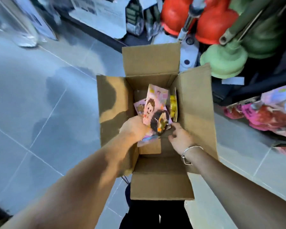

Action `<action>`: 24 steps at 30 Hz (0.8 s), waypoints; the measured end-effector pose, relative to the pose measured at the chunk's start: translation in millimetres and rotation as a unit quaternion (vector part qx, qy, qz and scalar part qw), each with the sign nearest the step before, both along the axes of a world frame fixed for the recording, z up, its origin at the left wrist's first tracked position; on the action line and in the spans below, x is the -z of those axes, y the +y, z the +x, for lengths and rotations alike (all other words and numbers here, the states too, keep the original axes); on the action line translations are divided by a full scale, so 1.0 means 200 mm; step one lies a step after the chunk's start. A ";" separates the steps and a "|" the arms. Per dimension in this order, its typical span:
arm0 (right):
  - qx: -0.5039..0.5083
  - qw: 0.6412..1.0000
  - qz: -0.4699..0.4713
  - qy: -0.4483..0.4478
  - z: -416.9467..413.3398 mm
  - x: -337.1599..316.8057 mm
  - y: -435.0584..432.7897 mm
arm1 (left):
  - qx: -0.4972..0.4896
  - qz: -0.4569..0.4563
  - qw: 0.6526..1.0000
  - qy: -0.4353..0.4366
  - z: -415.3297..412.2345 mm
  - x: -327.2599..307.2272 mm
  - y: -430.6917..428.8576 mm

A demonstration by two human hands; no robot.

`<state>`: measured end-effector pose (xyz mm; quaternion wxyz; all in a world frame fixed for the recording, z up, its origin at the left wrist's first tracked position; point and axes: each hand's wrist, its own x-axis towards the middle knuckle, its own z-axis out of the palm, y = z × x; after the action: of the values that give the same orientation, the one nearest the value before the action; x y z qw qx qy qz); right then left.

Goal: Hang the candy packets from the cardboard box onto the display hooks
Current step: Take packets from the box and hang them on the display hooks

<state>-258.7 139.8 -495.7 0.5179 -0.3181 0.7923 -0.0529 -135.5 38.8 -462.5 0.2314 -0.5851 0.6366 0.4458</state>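
- I'm looking straight down into the open cardboard box (pixel 196 103), which sits on the tiled floor (pixel 40 100) with all four flaps folded out.
- Left hand (pixel 135 128) is inside the box, fingers curled round the lower end of a pink candy packet (pixel 153 106), which stands tilted up above the box bottom.
- Right hand (pixel 181 138) is in there too, its fingers (pixel 175 125) bent and right at the packet's lower corner; I can't tell if they actually pinch it.
- There's a bracelet (pixel 191 148) on that right wrist.
- A second pink packet (pixel 139 108) lies just behind the held one, and a yellow packet (pixel 173 104) stands against the right wall.
- More pink packets (pixel 269 113) show at the right edge; red plungers (pixel 210 25) and green plungers (pixel 224 60) sit beyond the box.
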 end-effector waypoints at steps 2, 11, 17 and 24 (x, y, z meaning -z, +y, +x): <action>0.038 0.997 -0.057 0.034 -0.07 -0.24 -0.04 | 0.048 0.011 0.999 0.012 -0.02 -0.21 -0.03; -0.026 0.986 -0.146 0.072 -0.47 -1.58 -0.14 | 0.261 0.038 0.962 0.068 -0.13 -1.38 -0.17; -0.080 0.981 -0.159 0.079 -0.51 -2.42 -0.07 | 0.312 -0.031 0.935 0.163 -0.34 -2.10 -0.20; -0.081 0.956 -0.231 0.161 -0.59 -3.17 0.04 | 0.390 -0.162 0.854 0.303 -0.67 -3.02 -0.07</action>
<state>-375.8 148.5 138.6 0.2983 -0.4964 0.8031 -0.1399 -270.2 25.2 142.2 0.0841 -0.1542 0.9144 0.3647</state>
